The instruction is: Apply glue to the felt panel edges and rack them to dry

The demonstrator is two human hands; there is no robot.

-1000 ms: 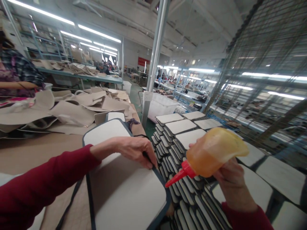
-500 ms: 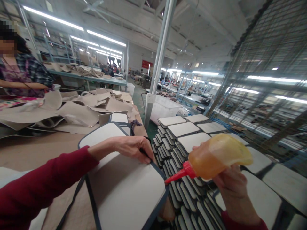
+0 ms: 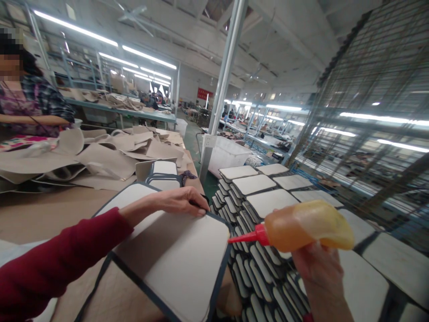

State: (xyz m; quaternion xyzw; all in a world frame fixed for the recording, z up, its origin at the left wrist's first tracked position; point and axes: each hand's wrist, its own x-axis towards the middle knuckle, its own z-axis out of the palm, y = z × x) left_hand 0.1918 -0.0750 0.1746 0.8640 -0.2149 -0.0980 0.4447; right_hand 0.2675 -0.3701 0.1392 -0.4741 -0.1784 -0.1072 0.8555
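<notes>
A pale panel with a dark border (image 3: 177, 264) lies tilted over the near edge of the brown table. My left hand (image 3: 181, 201) pinches its far edge between thumb and fingers. My right hand (image 3: 318, 264) is wrapped from below round a squeeze bottle (image 3: 295, 226) of amber liquid, likely glue, held almost level. Its red nozzle (image 3: 246, 238) points left, and the tip touches or nearly touches the panel's right border. More bordered panels (image 3: 164, 167) lie just beyond my left hand.
Stacks of similar panels (image 3: 270, 199) stand to the right. Beige sheets (image 3: 110, 156) are heaped at the back left of the table (image 3: 56, 208), near a seated co-worker (image 3: 36, 98). A metal post (image 3: 221, 80) rises past the table's corner, beside a white bin (image 3: 229, 154).
The panel has turned, its near end swinging right, and my left hand has shifted slightly left and up. The bottle has levelled out, its nozzle tip now farther up the panel's right border.
</notes>
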